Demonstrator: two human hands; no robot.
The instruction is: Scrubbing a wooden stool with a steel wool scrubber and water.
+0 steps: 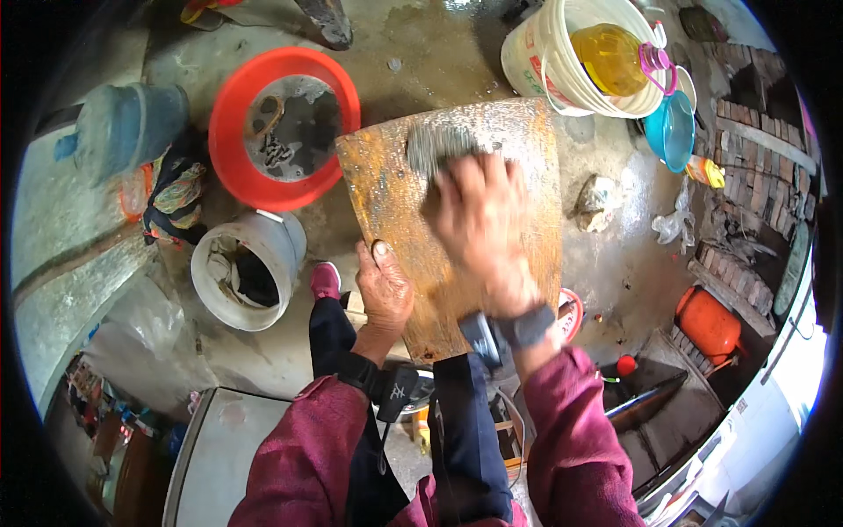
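Observation:
A wet wooden board point(395, 204) leans across my lap, its far end raised toward the buckets. My left hand point(385, 284) grips the board's left edge, thumb on top. On the upper part of the board, my right hand point(484, 207) is closed on a grey scrubbing pad or brush point(438, 148); both are blurred, so its exact kind cannot be told. Water and suds glisten on the wood around it. Left of the board stands a red plastic basin point(226, 125) holding murky water, with a dark metallic-looking clump and a brownish ring-shaped thing in it.
A white bucket point(527, 59) holding an oil bottle point(609, 59) stands beyond the board, beside a teal basin point(672, 132). Left are a grey-white bucket point(290, 244) and a blue water jug point(132, 125). A plastic bag point(598, 201) lies on the wet floor at right.

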